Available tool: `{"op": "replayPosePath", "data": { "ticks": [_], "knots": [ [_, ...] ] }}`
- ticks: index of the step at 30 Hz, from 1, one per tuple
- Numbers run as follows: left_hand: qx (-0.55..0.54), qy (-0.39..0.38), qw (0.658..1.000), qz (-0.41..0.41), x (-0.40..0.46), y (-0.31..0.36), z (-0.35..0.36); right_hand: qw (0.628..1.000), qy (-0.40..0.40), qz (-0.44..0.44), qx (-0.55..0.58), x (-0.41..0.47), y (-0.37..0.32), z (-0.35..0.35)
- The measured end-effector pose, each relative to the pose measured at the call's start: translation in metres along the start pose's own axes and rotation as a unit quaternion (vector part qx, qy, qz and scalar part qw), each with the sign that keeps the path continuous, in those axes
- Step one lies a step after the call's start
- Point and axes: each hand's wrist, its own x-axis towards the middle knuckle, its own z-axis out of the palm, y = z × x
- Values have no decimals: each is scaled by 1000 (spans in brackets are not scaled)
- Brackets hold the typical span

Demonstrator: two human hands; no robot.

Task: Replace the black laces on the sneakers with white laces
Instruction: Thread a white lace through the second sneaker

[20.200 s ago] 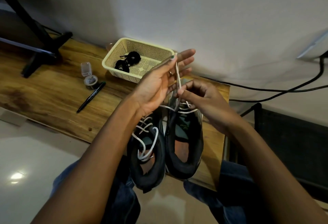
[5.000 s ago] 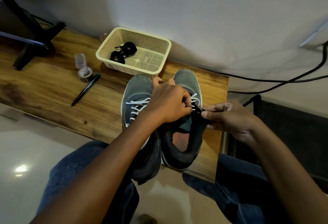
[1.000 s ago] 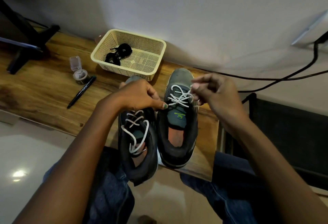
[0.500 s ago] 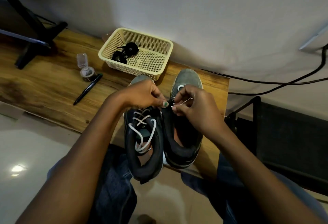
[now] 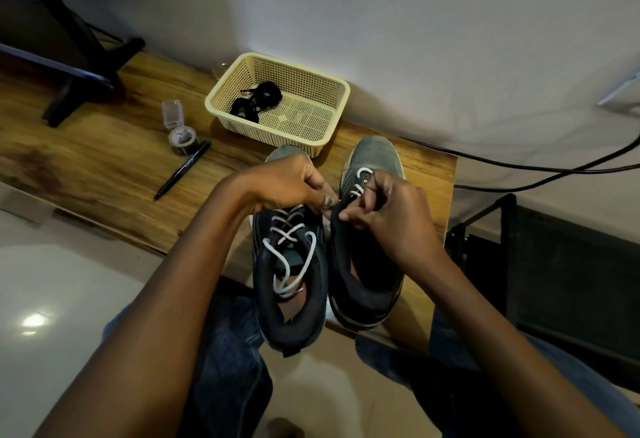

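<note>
Two dark grey sneakers stand side by side at the wooden table's near right corner, heels toward me. The left sneaker carries a white lace with loose loops over its tongue. The right sneaker shows white lace crossings near its toe. My left hand and my right hand meet over the right sneaker's upper eyelets with fingers curled, pinching at its lace; the pinched part is hidden. Black laces lie bundled in a cream basket.
A black pen and a small clear open container lie left of the basket. A black stand's foot sits at the far left. Black cables run along the wall on the right. My knees are under the table edge.
Over the last second my right hand came down from the lace crossings near the toe to meet my left hand at the right sneaker's upper eyelets. Both sneakers stayed put.
</note>
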Motion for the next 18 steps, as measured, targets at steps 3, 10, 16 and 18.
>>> {"op": "replayPosePath", "data": {
  "ticks": [3, 10, 16, 18],
  "knots": [
    [13, 6, 1000, -8, 0, 0, 2, 1000, -16, 7, 8, 0, -1, -3],
    [-10, -8, 1000, -6, 1, -1, 2, 997, -75, -9, -5, -2, 1, -16],
    [-2, -2, 1000, 12, 2, -1, 2, 999, -42, -32, -9, -3, 3, -7],
    [6, 1, 1000, 15, 3, -1, 3, 998, -23, -57, -24, -3, 4, -4]
  ]
}}
